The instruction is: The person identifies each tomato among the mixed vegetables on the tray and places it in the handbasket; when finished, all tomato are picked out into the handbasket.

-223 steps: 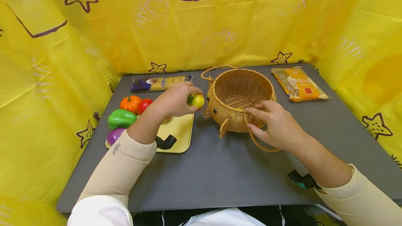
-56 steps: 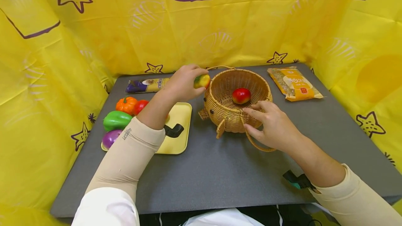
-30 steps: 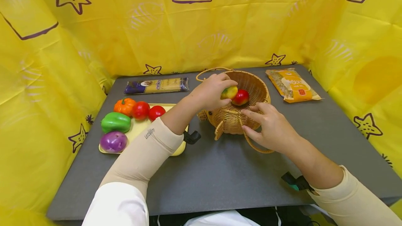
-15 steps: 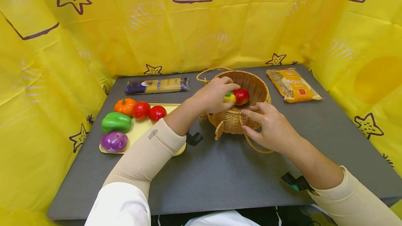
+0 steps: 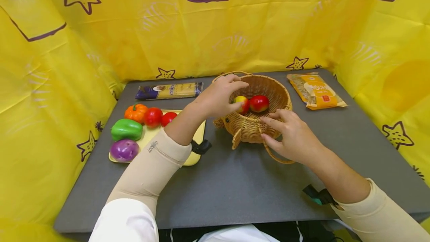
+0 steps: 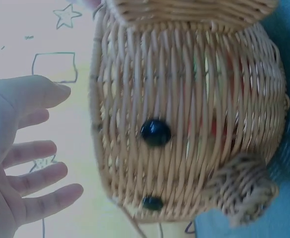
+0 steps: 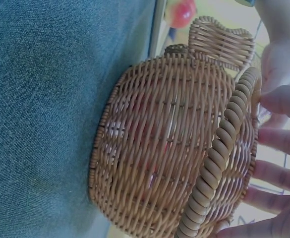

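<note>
My left hand (image 5: 220, 96) hovers over the left rim of the wicker basket (image 5: 250, 132), thumb and fingers apart with nothing between them. In the left wrist view its fingers (image 6: 43, 203) spread beside the basket's black button eyes. Inside the basket lie two toy mangoes: a yellow-and-red mango (image 5: 242, 104) close to my left fingertips, and a redder mango (image 5: 259, 103) right beside it. At the near rim my right hand (image 5: 295, 135) touches the basket by the base of its braided handle (image 7: 216, 158); its fingers look fairly straight in the right wrist view.
On the left, a yellow tray (image 5: 199, 133) bears a purple eggplant (image 5: 124, 150), a green pepper (image 5: 126, 129), an orange pumpkin (image 5: 136, 113) and two tomatoes (image 5: 153, 117). A noodle packet (image 5: 169, 90) lies behind it. A bag of dry food (image 5: 317, 90) rests right of the basket.
My left hand carried the second mango from above the tray into the basket, let go of it, and has lifted slightly left. The right hand has stayed at the rim.
</note>
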Demonstrator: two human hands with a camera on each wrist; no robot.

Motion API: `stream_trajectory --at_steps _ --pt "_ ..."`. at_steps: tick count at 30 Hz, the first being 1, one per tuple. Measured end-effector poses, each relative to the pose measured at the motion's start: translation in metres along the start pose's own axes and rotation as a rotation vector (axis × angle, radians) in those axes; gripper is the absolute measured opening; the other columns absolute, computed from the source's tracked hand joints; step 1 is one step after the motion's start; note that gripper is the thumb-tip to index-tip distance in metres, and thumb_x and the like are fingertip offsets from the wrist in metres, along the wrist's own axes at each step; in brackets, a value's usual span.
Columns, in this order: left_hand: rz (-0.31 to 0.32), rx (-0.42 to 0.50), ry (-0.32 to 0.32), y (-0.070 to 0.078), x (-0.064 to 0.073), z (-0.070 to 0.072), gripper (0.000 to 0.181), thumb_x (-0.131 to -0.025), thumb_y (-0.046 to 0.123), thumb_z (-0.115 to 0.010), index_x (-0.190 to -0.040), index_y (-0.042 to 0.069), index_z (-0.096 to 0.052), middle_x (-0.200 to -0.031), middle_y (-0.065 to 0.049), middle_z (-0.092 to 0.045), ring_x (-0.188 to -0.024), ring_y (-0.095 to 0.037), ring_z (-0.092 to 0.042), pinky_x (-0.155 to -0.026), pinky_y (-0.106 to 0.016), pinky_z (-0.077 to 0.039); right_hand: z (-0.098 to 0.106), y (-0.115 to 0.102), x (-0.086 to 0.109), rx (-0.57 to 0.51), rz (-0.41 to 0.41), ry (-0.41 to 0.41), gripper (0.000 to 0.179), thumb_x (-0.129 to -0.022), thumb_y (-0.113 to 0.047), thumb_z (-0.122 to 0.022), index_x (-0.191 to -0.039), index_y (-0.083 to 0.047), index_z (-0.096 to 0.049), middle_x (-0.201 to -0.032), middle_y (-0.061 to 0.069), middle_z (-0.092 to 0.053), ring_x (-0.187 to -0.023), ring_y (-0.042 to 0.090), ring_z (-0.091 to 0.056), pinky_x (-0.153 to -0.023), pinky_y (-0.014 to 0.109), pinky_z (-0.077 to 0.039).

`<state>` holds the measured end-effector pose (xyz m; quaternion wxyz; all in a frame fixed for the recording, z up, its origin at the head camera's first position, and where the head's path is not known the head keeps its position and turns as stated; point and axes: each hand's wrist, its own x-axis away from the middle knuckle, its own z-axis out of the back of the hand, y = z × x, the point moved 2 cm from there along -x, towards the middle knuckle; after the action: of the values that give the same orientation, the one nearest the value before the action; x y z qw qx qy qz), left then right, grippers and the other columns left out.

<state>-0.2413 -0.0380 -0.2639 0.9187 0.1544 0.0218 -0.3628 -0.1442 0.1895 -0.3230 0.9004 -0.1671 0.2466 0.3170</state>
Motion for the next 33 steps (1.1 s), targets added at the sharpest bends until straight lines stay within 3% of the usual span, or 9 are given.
stream_trajectory --at_steps 11,16,23,28,33 --pt "0.129 0.017 -0.003 -0.043 0.033 0.006 0.06 -0.095 0.034 -0.071 -0.15 0.019 -0.053 -0.15 -0.009 -0.047 -0.139 -0.033 -0.043 -0.114 -0.051 -0.039 0.002 0.0 0.003 -0.006 0.0 0.006 0.041 -0.078 -0.021 -0.084 -0.117 -0.009 -0.077 -0.108 0.018 -0.065 -0.099 0.041 -0.061 -0.082 0.058 -0.053" --pt "0.217 0.016 -0.051 -0.063 0.051 0.001 0.063 -0.095 0.036 -0.071 -0.152 0.018 -0.051 -0.148 -0.01 -0.047 -0.137 -0.033 -0.045 -0.114 -0.051 -0.04 0.001 0.0 0.004 -0.006 -0.003 0.004 0.041 -0.079 -0.021 -0.084 -0.117 -0.01 -0.077 -0.109 0.018 -0.066 -0.1 0.042 -0.062 -0.083 0.059 -0.053" --pt "0.363 -0.04 -0.087 -0.09 0.075 -0.007 0.067 -0.093 0.036 -0.071 -0.152 0.012 -0.049 -0.155 -0.02 -0.042 -0.144 -0.044 -0.038 -0.119 -0.059 -0.032 0.0 0.001 0.004 -0.004 0.005 0.019 0.04 -0.078 -0.021 -0.084 -0.116 -0.01 -0.077 -0.107 0.017 -0.066 -0.099 0.041 -0.061 -0.083 0.058 -0.053" --pt "0.47 -0.062 -0.14 -0.104 0.093 -0.014 0.068 -0.095 0.038 -0.069 -0.153 0.009 -0.047 -0.154 -0.022 -0.041 -0.141 -0.05 -0.038 -0.115 -0.062 -0.034 -0.001 0.0 0.003 -0.005 0.011 0.022 0.04 -0.079 -0.021 -0.084 -0.116 -0.01 -0.076 -0.107 0.016 -0.065 -0.099 0.041 -0.061 -0.084 0.058 -0.053" --pt "0.518 -0.079 -0.166 -0.115 0.106 -0.022 0.067 -0.095 0.037 -0.068 -0.152 0.008 -0.047 -0.149 -0.025 -0.045 -0.135 -0.052 -0.042 -0.112 -0.064 -0.038 -0.001 0.0 0.002 -0.004 0.016 0.025 0.04 -0.078 -0.021 -0.084 -0.116 -0.009 -0.076 -0.107 0.017 -0.065 -0.099 0.041 -0.061 -0.083 0.058 -0.053"
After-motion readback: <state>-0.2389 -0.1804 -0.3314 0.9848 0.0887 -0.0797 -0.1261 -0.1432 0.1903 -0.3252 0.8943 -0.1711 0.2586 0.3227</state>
